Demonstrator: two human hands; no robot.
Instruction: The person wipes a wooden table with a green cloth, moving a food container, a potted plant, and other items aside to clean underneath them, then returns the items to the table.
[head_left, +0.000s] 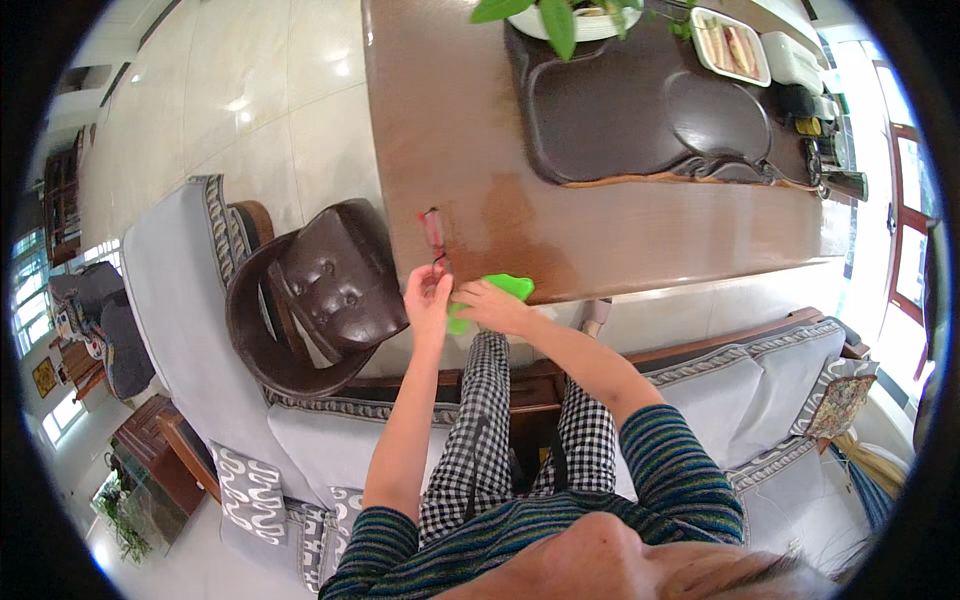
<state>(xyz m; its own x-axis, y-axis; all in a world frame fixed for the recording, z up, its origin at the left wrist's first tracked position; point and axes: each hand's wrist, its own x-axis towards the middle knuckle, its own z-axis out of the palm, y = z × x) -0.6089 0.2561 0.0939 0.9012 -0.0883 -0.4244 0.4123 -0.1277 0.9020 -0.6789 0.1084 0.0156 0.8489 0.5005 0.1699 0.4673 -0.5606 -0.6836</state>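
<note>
A pair of eyeglasses (434, 229) with a dark and reddish frame is held by my left hand (427, 300) over the near left corner of the wooden table. My fingers grip one end, and the rest of the frame points away from me. Close beside it, my right hand (493, 306) holds a bright green cloth (511, 284). Part of the cloth hangs below the fingers, and part shows past the knuckles. The right fingertips are near the glasses; whether the cloth touches a lens cannot be made out.
The brown wooden table (450, 142) bears a dark carved tea tray (600, 112), a potted plant (559, 30) and a white food tray (730, 46). A brown leather chair (337, 292) stands left of the table. A grey cushioned sofa (352, 442) is behind my legs.
</note>
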